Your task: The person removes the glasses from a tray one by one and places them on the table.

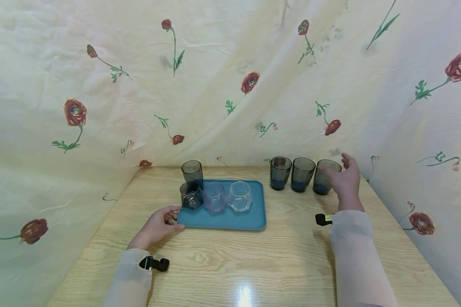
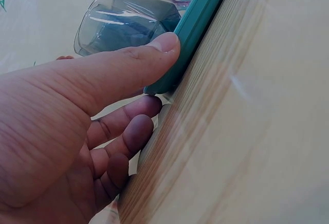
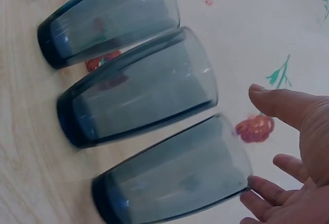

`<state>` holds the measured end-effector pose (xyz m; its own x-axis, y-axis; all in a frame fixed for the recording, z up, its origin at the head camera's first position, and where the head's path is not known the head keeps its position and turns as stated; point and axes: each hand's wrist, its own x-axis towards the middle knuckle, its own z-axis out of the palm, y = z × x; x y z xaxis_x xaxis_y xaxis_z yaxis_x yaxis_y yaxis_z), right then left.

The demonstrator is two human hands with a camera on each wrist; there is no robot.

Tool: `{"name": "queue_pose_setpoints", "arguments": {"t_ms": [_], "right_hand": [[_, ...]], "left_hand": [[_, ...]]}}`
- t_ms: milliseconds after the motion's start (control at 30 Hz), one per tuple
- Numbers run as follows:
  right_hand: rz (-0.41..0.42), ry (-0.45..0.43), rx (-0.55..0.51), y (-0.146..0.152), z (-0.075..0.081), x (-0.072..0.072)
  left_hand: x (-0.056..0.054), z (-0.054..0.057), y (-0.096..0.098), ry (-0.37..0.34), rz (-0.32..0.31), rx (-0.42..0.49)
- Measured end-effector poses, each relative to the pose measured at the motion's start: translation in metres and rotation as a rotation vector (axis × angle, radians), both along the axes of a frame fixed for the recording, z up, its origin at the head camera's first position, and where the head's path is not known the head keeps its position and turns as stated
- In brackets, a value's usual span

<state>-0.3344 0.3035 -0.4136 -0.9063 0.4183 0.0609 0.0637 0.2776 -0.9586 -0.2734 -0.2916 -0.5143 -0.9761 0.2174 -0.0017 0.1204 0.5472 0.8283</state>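
My left hand (image 1: pixel 156 227) holds the near left corner of a blue tray (image 1: pixel 223 220). In the left wrist view its thumb lies along the tray's edge (image 2: pixel 193 36), with the other fingers bent in at the corner. On the tray stand a dark faceted glass (image 1: pixel 191 197), a pinkish glass (image 1: pixel 215 198) and a clear glass (image 1: pixel 240 197). My right hand (image 1: pixel 347 181) is spread at the rim of the rightmost tall grey glass (image 3: pixel 175 172). One fingertip is right at that rim, while the thumb stays apart from it.
Two more tall grey glasses, the middle one (image 1: pixel 302 175) and the left one (image 1: pixel 280 172), stand in the same row. Another tall grey glass (image 1: pixel 192 171) is at the tray's far left corner. Flowered cloth (image 1: pixel 215 85) hangs behind the wooden table (image 1: pixel 223 260).
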Motion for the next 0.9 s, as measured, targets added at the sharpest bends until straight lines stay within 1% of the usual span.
{"name": "queue_pose_setpoints", "arguments": {"t_ms": [167,367,500,700,900], "right_hand": [[-0.015,0.036,0.003,-0.008,0.011,0.003],[-0.013,0.093,0.039,-0.024,0.023,0.005],[-0.005,0.123,0.039,-0.034,0.031,0.007],[0.067,0.202,0.010,-0.056,0.043,0.013],[0.142,0.215,0.064,-0.081,0.046,0.015]], "left_hand": [[0.001,0.002,0.000,0.001,0.000,-0.001],[0.001,0.003,0.001,0.000,0.003,-0.004],[0.003,0.005,0.001,-0.010,0.009,0.001],[0.003,0.005,0.002,-0.009,0.005,0.006],[0.004,0.004,0.002,-0.005,0.002,0.011]]}}
